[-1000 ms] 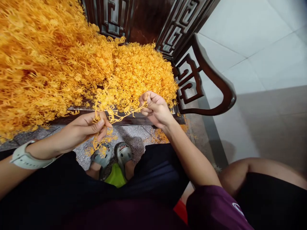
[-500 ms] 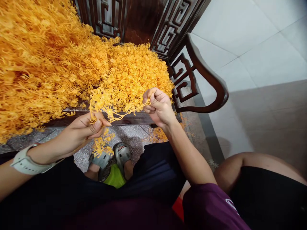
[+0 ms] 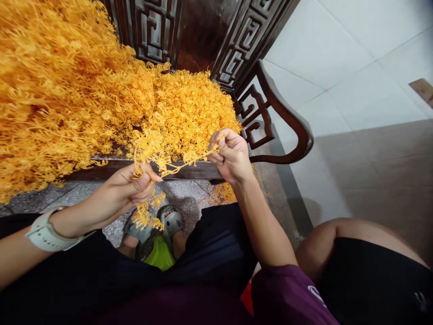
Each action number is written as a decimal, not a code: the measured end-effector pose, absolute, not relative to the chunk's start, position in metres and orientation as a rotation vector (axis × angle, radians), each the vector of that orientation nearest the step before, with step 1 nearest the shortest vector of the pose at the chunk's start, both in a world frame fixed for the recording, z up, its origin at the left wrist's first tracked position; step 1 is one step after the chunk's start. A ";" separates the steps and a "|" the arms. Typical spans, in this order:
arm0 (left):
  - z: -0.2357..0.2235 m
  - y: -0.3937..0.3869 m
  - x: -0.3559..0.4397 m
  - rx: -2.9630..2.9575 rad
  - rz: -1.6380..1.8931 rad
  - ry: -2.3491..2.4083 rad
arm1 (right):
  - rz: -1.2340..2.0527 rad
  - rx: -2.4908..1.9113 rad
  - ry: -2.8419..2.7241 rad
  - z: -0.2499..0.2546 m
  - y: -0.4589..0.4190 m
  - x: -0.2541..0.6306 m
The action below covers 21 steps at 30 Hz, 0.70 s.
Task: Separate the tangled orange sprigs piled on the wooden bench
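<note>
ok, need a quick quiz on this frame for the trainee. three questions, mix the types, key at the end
1. Multiple choice. On which side does the person wear the pale strap?
A) left
B) right
C) both

2. True or false. The left hand and the right hand are pressed together, palm to palm.

3. Fill in the blank. The yellow heap rests on a dark wooden ____.

Key:
1. A.
2. False; the hands are apart, with a yellow sprig running between them.
3. Bench.
</note>
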<state>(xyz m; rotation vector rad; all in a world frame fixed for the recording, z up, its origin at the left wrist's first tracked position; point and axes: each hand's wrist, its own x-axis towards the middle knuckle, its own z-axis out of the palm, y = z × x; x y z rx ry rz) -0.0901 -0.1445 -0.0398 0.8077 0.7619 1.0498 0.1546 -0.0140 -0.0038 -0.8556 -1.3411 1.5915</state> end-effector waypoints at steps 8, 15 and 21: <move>-0.041 -0.160 -0.123 0.631 1.123 0.961 | 1.050 -0.961 -1.186 -0.014 0.040 0.246; -0.054 -0.156 -0.135 0.567 1.035 1.087 | 1.452 -1.077 -2.040 -0.042 0.026 0.231; -0.049 -0.148 -0.131 0.657 0.986 1.065 | 2.122 -0.556 -2.595 -0.043 0.031 0.204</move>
